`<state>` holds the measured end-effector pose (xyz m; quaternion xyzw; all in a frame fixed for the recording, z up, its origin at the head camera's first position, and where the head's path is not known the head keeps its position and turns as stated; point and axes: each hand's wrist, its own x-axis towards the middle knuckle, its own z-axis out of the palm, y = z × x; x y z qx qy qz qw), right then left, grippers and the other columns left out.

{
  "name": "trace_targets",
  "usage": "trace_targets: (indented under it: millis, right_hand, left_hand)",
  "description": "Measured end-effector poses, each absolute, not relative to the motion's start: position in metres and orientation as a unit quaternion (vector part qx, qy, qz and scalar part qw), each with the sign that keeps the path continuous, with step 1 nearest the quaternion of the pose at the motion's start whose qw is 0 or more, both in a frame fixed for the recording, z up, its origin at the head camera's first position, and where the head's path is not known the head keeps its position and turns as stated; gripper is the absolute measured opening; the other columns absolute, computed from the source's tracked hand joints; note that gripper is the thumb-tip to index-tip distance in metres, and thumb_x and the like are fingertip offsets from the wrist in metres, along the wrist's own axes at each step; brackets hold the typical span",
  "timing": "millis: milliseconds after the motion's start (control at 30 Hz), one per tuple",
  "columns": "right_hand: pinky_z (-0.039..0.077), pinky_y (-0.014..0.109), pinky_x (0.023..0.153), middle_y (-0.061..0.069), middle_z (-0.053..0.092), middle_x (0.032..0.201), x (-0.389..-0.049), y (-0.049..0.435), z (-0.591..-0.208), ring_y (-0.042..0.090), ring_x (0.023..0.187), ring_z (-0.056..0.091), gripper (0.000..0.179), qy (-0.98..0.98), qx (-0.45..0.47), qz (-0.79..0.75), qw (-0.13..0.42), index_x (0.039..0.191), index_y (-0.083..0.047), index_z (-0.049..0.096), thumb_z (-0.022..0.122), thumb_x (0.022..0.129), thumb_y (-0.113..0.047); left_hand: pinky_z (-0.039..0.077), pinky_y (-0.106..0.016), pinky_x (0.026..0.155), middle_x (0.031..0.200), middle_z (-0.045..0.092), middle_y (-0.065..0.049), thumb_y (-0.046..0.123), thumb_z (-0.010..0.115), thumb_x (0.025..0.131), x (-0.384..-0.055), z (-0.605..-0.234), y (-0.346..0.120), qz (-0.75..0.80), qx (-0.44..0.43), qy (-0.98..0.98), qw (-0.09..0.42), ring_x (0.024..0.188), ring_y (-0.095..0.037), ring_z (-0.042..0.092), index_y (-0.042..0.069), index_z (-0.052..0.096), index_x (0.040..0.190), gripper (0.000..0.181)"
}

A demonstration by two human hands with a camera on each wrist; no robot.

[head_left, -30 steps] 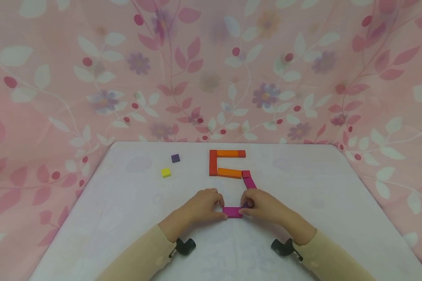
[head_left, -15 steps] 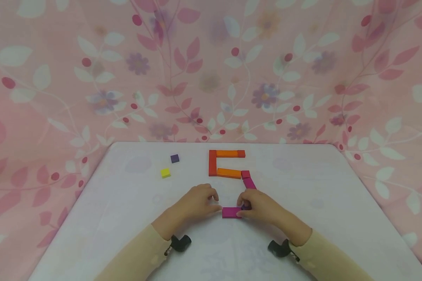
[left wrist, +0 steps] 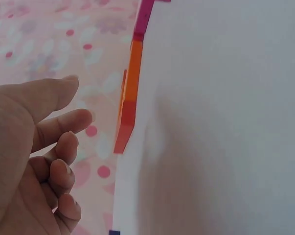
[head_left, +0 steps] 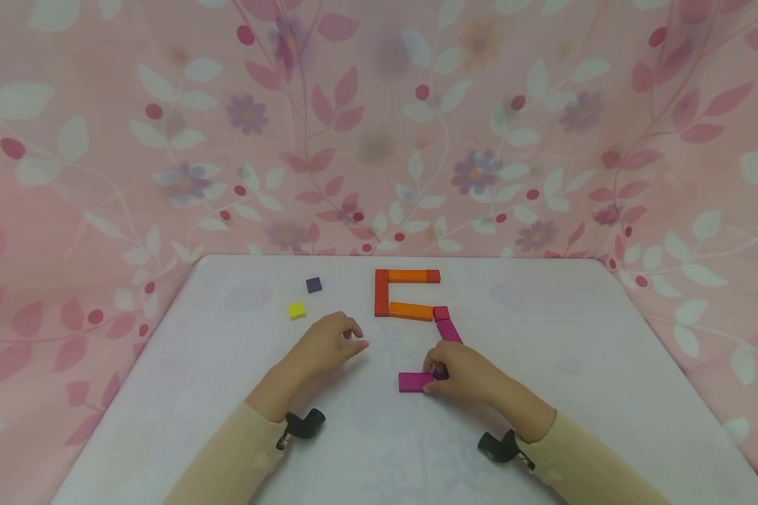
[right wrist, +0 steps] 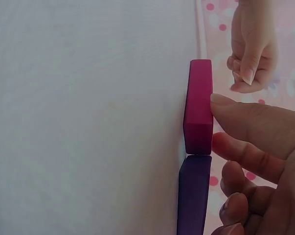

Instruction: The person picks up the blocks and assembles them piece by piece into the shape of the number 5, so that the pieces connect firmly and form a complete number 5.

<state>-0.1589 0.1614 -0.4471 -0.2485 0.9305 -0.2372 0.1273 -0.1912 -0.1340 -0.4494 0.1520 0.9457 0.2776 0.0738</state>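
Observation:
My left hand point(head_left: 324, 344) is raised over the left part of the table, its fingers loosely bent and holding nothing; the left wrist view shows the same bare fingers point(left wrist: 69, 147). With thumb and index finger, my right hand point(head_left: 467, 372) grips the right end of a magenta block point(head_left: 413, 382) lying flat. End to end with that block in the right wrist view lies a dark purple block point(right wrist: 193, 196), mostly covered by the hand in the head view. Behind the right hand, a slanted magenta block point(head_left: 448, 331) reaches up to a small crimson cube point(head_left: 441, 313).
Farther back, a red block point(head_left: 382, 293) joins an upper orange block point(head_left: 408, 276) and a lower orange block point(head_left: 411, 311). A small red-orange cube point(head_left: 434, 276) ends the upper row. A purple cube point(head_left: 314, 285) and a yellow cube point(head_left: 297, 311) lie left on the white table point(head_left: 215, 365).
My left hand has let go of the magenta block's left end and moved away, left and back. The right hand has stayed at the block's right end, shifting only slightly.

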Motion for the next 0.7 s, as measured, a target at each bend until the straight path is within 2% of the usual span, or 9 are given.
trace_targets:
  millis: [433, 700]
  right_hand:
    - [0.046, 0.029, 0.07, -0.006, 0.052, 0.079, -0.158, 0.16, -0.448, 0.011, 0.079, 0.05, 0.023, 0.933, -0.238, -0.233, 0.132, 0.088, -0.023, 0.065, 0.086, 0.08, -0.028]
    - [0.046, 0.029, 0.069, -0.006, 0.052, 0.077, -0.16, 0.16, -0.449, 0.011, 0.078, 0.05, 0.024, 0.934, -0.233, -0.232, 0.139, 0.087, -0.023, 0.064, 0.086, 0.079, -0.029]
  left_hand:
    - [0.047, -0.041, 0.077, 0.096, 0.061, -0.008, 0.03, 0.071, 0.094, -0.211, -0.453, -0.182, 0.287, 0.08, 0.954, -0.021, 0.084, -0.023, 0.056, 0.011, 0.073, 0.106, 0.023]
    - [0.047, -0.049, 0.088, 0.104, 0.063, -0.016, 0.025, 0.069, 0.095, -0.219, -0.456, -0.206, 0.29, 0.034, 0.955, -0.049, 0.096, -0.033, 0.059, 0.003, 0.07, 0.115, 0.03]
